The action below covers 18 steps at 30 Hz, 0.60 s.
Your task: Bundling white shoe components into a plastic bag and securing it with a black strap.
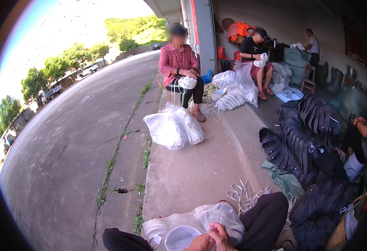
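Observation:
In my lap, low in the picture, a white rounded fabric piece [182, 239] lies with its oval hollow facing up. My left hand [201, 242] is closed at its right edge and seems to grip it. My right hand [220, 235] is pinched, its fingertips meeting those of the left; what sits between them is too small to make out. Beneath and behind both hands is a clear plastic bag [221, 214] with white pieces in it, between my dark-trousered knees. White cords [245, 198] lie in a loose tangle on the concrete beyond my right knee.
Ahead, a full white bag [176, 127] stands before a seated person [180, 62] holding a white piece. Stacked dark curved pieces [296, 140] and a green sack [284, 178] lie to the right. Others work farther back among white bundles [233, 90]. Paved ground [74, 167] stretches left.

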Each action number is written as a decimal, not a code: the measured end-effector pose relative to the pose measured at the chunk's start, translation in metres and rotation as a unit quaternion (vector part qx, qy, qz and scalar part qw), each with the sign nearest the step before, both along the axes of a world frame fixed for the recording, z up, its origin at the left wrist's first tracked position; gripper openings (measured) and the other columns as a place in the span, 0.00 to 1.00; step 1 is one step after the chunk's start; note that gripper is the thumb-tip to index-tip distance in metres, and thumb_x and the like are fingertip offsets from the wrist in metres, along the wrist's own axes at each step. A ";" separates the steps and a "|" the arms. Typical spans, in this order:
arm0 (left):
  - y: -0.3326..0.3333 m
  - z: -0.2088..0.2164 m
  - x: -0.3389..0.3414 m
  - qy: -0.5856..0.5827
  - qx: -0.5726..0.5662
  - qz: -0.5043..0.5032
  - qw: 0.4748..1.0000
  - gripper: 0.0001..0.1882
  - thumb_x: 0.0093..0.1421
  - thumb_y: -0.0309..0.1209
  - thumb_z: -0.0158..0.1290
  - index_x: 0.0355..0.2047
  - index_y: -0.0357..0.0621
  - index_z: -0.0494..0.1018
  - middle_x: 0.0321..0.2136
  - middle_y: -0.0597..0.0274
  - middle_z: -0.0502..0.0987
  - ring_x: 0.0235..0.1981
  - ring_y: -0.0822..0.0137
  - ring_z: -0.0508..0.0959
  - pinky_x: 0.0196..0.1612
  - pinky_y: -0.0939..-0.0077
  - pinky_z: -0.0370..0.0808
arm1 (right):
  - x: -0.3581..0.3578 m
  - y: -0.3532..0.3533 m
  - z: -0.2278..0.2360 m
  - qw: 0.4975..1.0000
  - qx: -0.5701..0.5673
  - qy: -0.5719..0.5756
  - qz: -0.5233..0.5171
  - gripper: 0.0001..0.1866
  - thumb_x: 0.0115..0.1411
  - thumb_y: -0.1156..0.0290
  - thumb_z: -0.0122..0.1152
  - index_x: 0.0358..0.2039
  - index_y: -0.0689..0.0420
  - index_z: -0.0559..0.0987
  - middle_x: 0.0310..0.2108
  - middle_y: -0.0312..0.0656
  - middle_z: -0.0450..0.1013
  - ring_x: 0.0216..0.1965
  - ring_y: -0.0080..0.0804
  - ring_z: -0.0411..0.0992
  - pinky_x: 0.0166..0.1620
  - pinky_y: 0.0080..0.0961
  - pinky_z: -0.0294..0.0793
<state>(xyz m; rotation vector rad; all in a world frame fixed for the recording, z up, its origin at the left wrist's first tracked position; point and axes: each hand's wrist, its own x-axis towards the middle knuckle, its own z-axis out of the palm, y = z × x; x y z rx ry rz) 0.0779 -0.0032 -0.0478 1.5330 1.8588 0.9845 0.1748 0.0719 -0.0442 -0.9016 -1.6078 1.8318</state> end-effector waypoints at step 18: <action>0.012 0.030 -0.007 -0.037 -0.021 0.029 0.999 0.15 0.66 0.37 0.43 0.37 0.34 0.69 0.21 0.50 0.71 0.23 0.65 0.67 0.28 0.71 0.68 | 0.038 0.028 0.029 0.941 0.175 -0.154 0.247 0.33 0.46 0.71 0.60 0.52 0.67 0.60 0.45 0.59 0.66 0.46 0.50 0.69 0.48 0.38 0.67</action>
